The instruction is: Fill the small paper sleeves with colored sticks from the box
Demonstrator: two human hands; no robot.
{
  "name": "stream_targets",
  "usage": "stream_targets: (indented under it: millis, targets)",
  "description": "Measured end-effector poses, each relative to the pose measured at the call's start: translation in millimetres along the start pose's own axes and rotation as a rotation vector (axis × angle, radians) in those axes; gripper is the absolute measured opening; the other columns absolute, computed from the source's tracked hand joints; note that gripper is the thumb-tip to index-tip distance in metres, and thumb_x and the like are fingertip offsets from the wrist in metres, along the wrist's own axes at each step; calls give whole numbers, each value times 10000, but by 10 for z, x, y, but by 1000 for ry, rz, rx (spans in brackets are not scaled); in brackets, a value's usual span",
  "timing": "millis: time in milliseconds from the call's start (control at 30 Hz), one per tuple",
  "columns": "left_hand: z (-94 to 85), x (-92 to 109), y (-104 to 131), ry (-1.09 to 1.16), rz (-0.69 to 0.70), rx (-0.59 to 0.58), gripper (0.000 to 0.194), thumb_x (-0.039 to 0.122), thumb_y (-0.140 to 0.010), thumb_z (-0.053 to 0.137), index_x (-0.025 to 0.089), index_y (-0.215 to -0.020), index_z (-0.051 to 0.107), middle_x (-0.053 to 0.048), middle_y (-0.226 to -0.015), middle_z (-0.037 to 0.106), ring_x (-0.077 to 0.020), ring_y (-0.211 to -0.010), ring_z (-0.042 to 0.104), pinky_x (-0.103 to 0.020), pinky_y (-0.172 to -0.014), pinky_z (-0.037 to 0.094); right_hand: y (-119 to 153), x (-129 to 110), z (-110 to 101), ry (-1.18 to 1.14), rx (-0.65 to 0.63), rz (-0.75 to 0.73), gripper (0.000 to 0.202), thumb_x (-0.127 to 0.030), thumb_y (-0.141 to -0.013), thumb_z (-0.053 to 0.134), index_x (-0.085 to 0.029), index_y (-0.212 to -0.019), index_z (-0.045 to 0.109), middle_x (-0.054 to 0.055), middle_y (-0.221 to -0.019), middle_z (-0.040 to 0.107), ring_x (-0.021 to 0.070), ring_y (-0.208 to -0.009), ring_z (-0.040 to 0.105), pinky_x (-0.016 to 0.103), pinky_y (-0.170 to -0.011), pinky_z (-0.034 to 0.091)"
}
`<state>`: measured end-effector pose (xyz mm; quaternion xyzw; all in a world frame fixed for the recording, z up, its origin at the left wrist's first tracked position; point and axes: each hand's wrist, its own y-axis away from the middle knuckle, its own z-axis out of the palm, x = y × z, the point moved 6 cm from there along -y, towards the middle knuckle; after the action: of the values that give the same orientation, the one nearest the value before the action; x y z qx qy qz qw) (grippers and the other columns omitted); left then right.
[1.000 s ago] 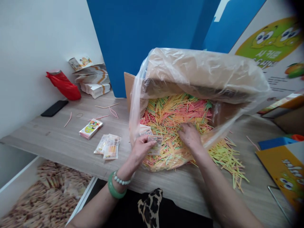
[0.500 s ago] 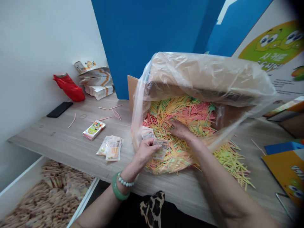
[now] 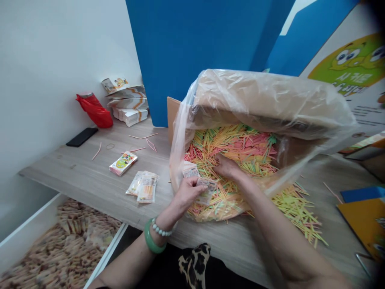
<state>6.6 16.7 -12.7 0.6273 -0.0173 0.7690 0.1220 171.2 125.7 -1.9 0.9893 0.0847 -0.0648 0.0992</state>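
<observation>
Near the front edge of the desk (image 3: 90, 180), the left hand (image 3: 185, 195) pinched a clear packet (image 3: 209, 195) between thumb and fingers. The right hand (image 3: 227, 166) reached into the coloured sticks (image 3: 255, 143) inside the plastic bag (image 3: 279, 94); whether it gripped any could not be told. Good handling called for a light, steady pinch and small, aligned pickings, kept unbent.

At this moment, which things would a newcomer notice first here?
Probably the bright heap of thin sticks in the plastic-lined box, with the right hand among them. At its near left side, the left hand holds a small packet. Behind stands a big blue panel.
</observation>
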Motion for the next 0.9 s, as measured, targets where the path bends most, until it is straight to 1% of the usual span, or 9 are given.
stream_targets:
  millis: [100, 233, 333, 433, 567, 700, 800, 833, 900]
  targets:
    - [26, -20, 12, -2, -27, -18, 326, 341, -617, 759, 176, -545, 486, 47, -564, 420, -80, -555, 332, -236, -546, 255, -2, -31, 52, -26, 17, 112, 420, -262, -844, 543, -184, -1247, 630, 161, -1216, 734, 317, -1073, 705, 349, -820, 512]
    - [-40, 12, 33, -19, -24, 0, 353, 355, -641, 770, 179, -554, 477, 52, -566, 417, -83, -557, 336, -244, -558, 252, 38, -46, 28, -31, 38, 126, 378, -186, -854, 506, -160, -1200, 658, 185, -1217, 730, 314, -1110, 693, 340, -872, 496]
    - [-125, 81, 40, 3, 11, 18, 392, 369, -638, 800, 183, -543, 468, 56, -558, 422, -86, -550, 347, -248, -560, 271, 112, 78, -28, -51, 67, 131, 461, -143, -871, 442, -145, -1307, 593, 174, -1265, 710, 281, -1121, 686, 307, -893, 490]
    - [-186, 136, 36, 36, 16, 34, 347, 360, -635, 816, 180, -560, 529, 39, -578, 483, -97, -562, 394, -252, -574, 306, 172, 228, -81, -167, 173, 85, 481, -177, -894, 395, -131, -1346, 554, 170, -1259, 701, 277, -1119, 670, 321, -922, 490]
    - [-217, 171, 28, 81, 1, 66, 288, 329, -629, 830, 169, -570, 598, 22, -589, 540, -102, -569, 436, -247, -568, 338, 213, 350, -53, -452, 265, -16, 401, -253, -865, 416, -167, -1189, 634, 117, -1128, 727, 272, -1039, 655, 370, -924, 500]
    - [-216, 143, 28, 136, -27, 60, 240, 315, -629, 845, 154, -627, 666, 13, -627, 613, -104, -594, 505, -245, -593, 414, 261, 396, -33, -605, 315, 11, 325, -383, -847, 463, -189, -1029, 650, 96, -984, 709, 278, -983, 625, 388, -874, 503]
    - [-231, 147, 41, 145, -32, 62, 244, 319, -639, 851, 154, -645, 672, 8, -656, 631, -107, -604, 531, -255, -614, 447, 349, 322, -100, -749, 375, -30, 234, -421, -843, 467, -224, -869, 592, 42, -844, 647, 234, -845, 595, 377, -829, 500]
    - [-234, 175, 46, 146, -19, 70, 243, 326, -656, 845, 157, -654, 670, 3, -676, 639, -113, -616, 543, -266, -631, 462, 385, 265, -115, -813, 374, -65, 212, -423, -840, 478, -230, -823, 565, 25, -808, 624, 215, -804, 581, 370, -816, 498]
    - [-219, 289, 51, 132, 49, 89, 209, 329, -704, 819, 168, -710, 686, -25, -802, 684, -145, -709, 603, -306, -716, 503, 455, 97, -96, -967, 312, -150, 213, -431, -833, 515, -227, -774, 538, 5, -759, 597, 189, -751, 564, 351, -784, 499]
